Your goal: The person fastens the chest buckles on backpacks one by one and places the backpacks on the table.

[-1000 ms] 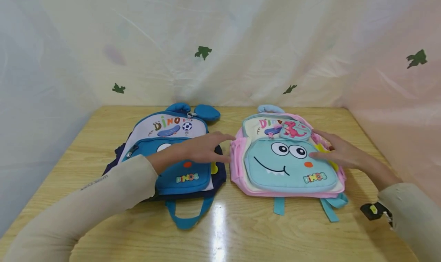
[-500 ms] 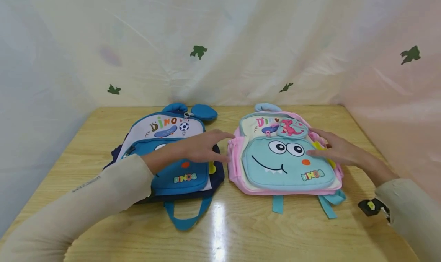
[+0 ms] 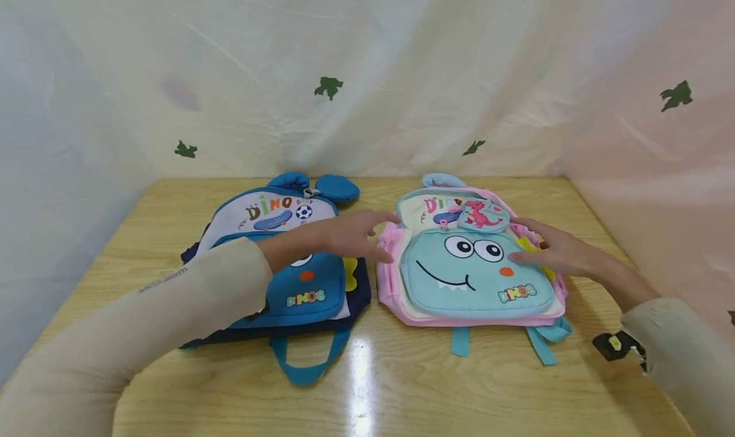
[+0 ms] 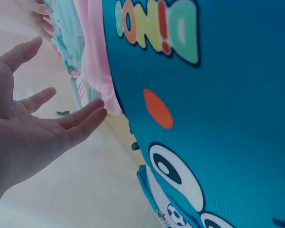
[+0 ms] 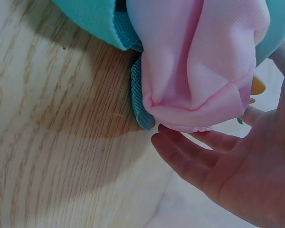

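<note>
Pink backpack lies between left fingers and right fingers (spread, holding nothing).

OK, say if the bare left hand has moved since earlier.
Yes: in the head view, the left hand has shifted right, judged against the central green leaf on the pale backdrop.

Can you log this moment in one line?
left hand: at left of pink backpack | right hand: at its right | blue backpack: on table
</note>
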`<action>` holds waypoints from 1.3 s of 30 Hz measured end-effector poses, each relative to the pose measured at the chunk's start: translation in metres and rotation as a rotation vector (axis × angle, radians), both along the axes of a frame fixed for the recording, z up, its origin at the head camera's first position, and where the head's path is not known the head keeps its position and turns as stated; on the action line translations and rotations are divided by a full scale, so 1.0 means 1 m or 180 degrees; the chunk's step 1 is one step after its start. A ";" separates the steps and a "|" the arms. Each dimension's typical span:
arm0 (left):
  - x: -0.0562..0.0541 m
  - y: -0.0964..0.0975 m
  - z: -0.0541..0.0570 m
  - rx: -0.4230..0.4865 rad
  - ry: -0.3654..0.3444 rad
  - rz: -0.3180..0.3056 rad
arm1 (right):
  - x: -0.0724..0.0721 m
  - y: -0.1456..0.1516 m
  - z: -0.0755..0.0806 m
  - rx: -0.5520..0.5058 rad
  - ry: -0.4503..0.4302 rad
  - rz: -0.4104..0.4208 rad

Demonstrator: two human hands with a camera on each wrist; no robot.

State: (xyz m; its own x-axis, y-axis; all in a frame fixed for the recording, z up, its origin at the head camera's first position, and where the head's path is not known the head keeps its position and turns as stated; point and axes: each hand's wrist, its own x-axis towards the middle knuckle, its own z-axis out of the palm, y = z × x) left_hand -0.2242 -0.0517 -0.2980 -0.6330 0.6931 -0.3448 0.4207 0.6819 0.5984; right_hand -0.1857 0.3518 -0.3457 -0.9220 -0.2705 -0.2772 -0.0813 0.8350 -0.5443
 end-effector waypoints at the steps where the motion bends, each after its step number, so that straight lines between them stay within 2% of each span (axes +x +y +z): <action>1: -0.001 0.001 -0.001 -0.0028 -0.0007 0.0029 | 0.000 0.000 0.000 -0.0010 -0.0011 -0.0006; 8: -0.006 0.011 -0.007 -0.0139 -0.0239 0.0190 | 0.000 0.002 0.000 -0.0059 -0.0098 -0.0054; 17: -0.018 0.026 -0.014 -0.0349 -0.0310 0.0304 | 0.000 0.002 0.003 -0.0083 -0.0146 -0.0029; 23: -0.021 0.030 -0.015 -0.0318 -0.0566 0.0404 | 0.001 0.000 0.003 -0.0138 -0.0174 0.0008; 35: -0.025 0.028 -0.012 -0.0258 -0.0638 0.0420 | -0.001 0.001 0.003 -0.0092 -0.0210 0.0020; 39: -0.027 0.028 -0.013 -0.0180 -0.0758 0.0467 | -0.002 0.001 0.003 -0.0107 -0.0241 0.0021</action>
